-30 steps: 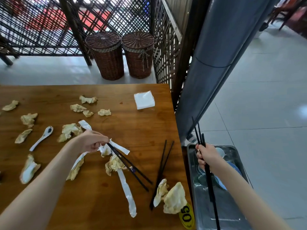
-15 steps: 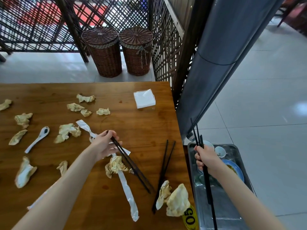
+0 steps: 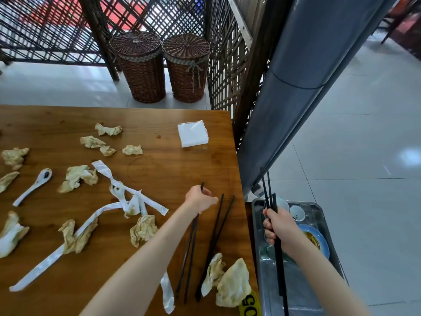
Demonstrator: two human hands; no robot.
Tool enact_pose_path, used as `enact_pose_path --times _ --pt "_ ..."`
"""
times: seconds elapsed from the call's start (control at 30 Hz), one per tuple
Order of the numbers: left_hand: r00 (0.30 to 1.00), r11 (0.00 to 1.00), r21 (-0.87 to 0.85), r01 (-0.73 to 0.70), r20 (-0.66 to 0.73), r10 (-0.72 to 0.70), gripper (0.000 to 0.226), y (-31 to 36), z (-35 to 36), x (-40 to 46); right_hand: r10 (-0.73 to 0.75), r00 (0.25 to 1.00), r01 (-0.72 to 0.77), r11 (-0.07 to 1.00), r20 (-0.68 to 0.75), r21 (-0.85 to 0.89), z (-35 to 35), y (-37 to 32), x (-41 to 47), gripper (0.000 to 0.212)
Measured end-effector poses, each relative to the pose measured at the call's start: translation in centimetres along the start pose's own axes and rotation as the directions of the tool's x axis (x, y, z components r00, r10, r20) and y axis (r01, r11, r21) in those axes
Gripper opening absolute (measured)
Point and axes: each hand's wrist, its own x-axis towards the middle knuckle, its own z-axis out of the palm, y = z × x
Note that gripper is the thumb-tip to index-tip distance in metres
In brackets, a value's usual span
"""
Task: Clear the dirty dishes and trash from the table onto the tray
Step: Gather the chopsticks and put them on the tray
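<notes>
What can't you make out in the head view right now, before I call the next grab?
- Tray: near end cut off by the bottom edge; right hand and forearm cover dishes.
- Chopsticks in left hand: partly behind the forearm.
- Table: left side out of frame.
- Yellow tag: number cropped.

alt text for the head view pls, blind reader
A person's left hand grips black chopsticks over a wooden table littered with crumpled napkins. The right hand holds more chopsticks above a metal tray of dirty dishes.

Bare wood between napkin pack [image 3: 192, 134] and chopsticks [image 3: 216, 242]; crumpled tissues [image 3: 227, 279] crowding near edge.
</notes>
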Motion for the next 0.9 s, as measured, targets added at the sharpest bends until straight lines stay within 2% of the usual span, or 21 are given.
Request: enact_pose_path --times 0.2,0.3,0.37,0.53,0.77,0.9 --pt "0.989 0.986 0.164 0.018 -0.149 0.007 0.056 0.1 4.8 0.7 0.015 1.000 -0.015 1.000 0.014 0.019 -0.5 0.4 0.1 0.018" --pt "0.973 0.975 0.220 0.034 -0.231 0.019 0.060 -0.1 5.9 0.9 0.022 1.000 -0.022 1.000 0.016 0.016 -0.7 0.4 0.1 0.018" --pt "0.967 0.966 0.254 0.040 -0.255 0.027 0.057 0.1 6.3 1.0 0.023 1.000 -0.023 1.000 0.016 0.006 -0.8 0.5 0.1 0.018" --pt "0.950 0.963 0.269 0.033 -0.309 0.054 0.030 0.4 6.4 1.0 0.028 0.999 -0.028 1.000 0.026 -0.008 -0.8 0.6 -0.1 0.018" --pt "0.966 0.969 0.248 0.015 -0.255 0.050 0.027 -0.4 6.4 1.4 0.033 0.999 -0.033 0.999 0.022 -0.010 -0.9 0.5 -0.1 0.018" --pt "0.954 0.953 0.302 -0.022 -0.279 0.110 0.024 -0.5 6.7 1.3 0.033 0.999 -0.033 0.999 0.023 -0.012 -0.8 0.8 -0.1 0.019"
